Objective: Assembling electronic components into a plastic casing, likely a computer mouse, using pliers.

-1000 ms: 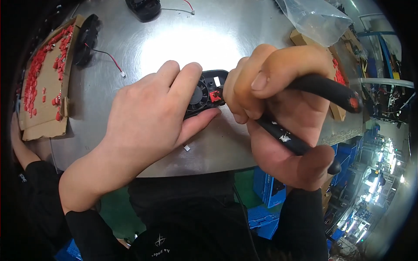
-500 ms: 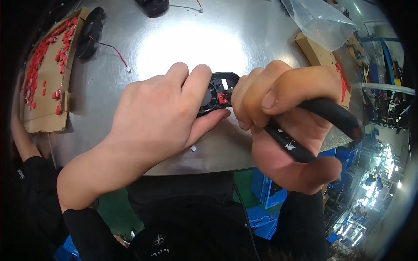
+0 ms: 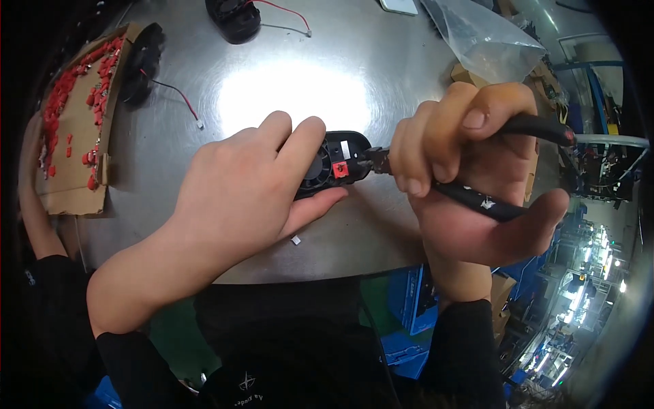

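My left hand [image 3: 235, 187] is closed on a small black plastic housing [image 3: 355, 146], its thumb along the near edge. A round black fan [image 3: 317, 170] sits inside, partly hidden by my fingers. Beside the fan is a small square red piece [image 3: 340, 170], and a white rectangle [image 3: 345, 149] shows above it. In my right hand [image 3: 470, 146] is a pair of pliers [image 3: 480, 202] with black handles spread apart. The pliers' metal jaws are at the housing's right end; whether they touch it, I cannot tell. A white connector [image 3: 296, 240] shows below my left hand.
A cardboard tray [image 3: 78, 163] of red pieces stands at the left, with a wired black housing [image 3: 139, 65] beside it. Another wired housing [image 3: 235, 20] lies at the far side. A clear plastic bag [image 3: 487, 41] is far right. Another person's arm [image 3: 41, 225] shows at the left; blue crates [image 3: 411, 303] stand below the table.
My right hand and the pliers have moved right, away from the fan, baring the red piece and the jaws. The handles have spread wider. My left hand still holds the housing.
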### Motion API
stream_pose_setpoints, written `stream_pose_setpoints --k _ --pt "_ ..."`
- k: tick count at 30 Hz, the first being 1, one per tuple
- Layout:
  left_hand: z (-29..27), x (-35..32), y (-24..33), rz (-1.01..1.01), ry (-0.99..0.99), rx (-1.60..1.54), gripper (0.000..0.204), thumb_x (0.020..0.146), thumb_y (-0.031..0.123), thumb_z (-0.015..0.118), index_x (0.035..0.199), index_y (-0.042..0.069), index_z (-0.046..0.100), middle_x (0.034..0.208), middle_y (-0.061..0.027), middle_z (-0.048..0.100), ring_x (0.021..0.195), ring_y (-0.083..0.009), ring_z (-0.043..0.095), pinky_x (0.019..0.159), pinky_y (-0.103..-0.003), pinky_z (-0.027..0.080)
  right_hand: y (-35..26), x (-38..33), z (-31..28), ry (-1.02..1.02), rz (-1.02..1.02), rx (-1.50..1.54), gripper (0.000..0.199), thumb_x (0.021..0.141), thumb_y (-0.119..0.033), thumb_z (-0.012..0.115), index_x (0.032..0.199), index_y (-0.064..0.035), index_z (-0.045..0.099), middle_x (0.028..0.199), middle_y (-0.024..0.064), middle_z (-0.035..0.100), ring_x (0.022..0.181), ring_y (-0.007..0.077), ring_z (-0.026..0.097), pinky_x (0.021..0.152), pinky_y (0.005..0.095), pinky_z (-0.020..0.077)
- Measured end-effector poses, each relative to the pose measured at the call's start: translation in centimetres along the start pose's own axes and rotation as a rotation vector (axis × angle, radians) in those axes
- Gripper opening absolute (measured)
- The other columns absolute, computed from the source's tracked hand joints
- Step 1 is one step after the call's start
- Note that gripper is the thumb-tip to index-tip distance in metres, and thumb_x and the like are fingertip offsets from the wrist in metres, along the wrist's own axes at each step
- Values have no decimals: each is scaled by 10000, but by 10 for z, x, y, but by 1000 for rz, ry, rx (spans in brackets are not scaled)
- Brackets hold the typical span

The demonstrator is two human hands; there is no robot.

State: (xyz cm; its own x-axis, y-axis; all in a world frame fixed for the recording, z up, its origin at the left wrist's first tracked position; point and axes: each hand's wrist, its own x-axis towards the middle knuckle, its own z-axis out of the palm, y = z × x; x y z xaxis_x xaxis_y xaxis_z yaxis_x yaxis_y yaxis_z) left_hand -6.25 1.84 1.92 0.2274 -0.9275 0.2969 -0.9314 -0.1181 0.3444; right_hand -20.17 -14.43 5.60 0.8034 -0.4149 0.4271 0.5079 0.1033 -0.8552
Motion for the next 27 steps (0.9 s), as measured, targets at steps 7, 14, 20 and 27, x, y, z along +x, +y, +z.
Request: stream_pose_setpoints --k 7,14,20,27 --pt "-7 -3 1 -97 -163 -45 659 762 355 863 1316 120 595 993 -84 636 801 -328 688 646 -430 549 4 0 10 -39 161 -54 793 928 -813 490 1126 -45 503 772 84 502 615 173 521 555 299 460" --pt "-8 -4 6 -118 -207 -33 625 734 327 873 1259 127 600 983 -83 635 819 -336 693 639 -444 553 -17 4 22 -39 300 -331 857 911 -856 467 1132 -29 496 762 87 522 606 166 525 554 293 474" --pt "-4 -6 10 -106 -217 -62 511 777 358 849 1147 123 587 949 -80 613 731 -312 682 582 -421 541 -4 -3 31 10 271 -346 916 894 -886 458 1157 -9 469 804 100 579 671 146 585 596 275 504" --pt "-2 -6 8 -30 -102 -71 492 794 391 852 1056 91 563 882 -80 579 637 -278 676 511 -381 536 -2 -4 32 -8 269 -343 870 946 -849 399 1188 -17 465 969 165 587 763 175 604 689 304 531"
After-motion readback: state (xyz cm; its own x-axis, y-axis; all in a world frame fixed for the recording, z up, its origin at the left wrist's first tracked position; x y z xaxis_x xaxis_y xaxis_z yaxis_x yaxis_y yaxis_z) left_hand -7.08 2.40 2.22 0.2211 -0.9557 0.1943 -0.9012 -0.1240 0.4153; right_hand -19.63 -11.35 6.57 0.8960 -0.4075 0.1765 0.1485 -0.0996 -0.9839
